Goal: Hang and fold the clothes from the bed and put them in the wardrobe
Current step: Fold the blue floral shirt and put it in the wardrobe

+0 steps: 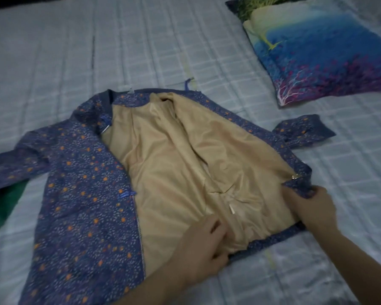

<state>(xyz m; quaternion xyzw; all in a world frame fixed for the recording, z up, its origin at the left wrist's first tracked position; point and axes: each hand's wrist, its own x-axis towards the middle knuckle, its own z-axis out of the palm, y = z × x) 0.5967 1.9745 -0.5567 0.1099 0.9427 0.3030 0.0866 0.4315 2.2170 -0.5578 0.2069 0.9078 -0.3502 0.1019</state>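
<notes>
One bed [53,51] fills almost the whole view, its pale checked quilt running away from both hands and out past each side of them; no box, basket or drawer shows, and the only thing that holds anything is the bed itself, which carries a jacket, a pillow and a green cloth. Beyond the hands and touching both lies the jacket [81,205], blue with orange and white specks, spread flat and open; its front panel on the left-hand side is closed over, while the panel on the right-hand side is turned back to bare the tan lining [174,155]. One sleeve runs off well out past the left hand; the other sleeve's cuff [304,128] pokes out beyond the right hand. Far beyond the right hand sits the pillow [317,51], printed in blue, purple and green, apart from the jacket. Well out to the left of the left hand, the green cloth [2,208] lies partly under the sleeve. A zip [141,245] edges the closed panel just beside the left hand. The left hand [198,252] lies on the lining near the hem, fingers curled and bunching the tan fabric; the right hand [312,210] grips the jacket's turned-back corner, fingers curled over its edge.
</notes>
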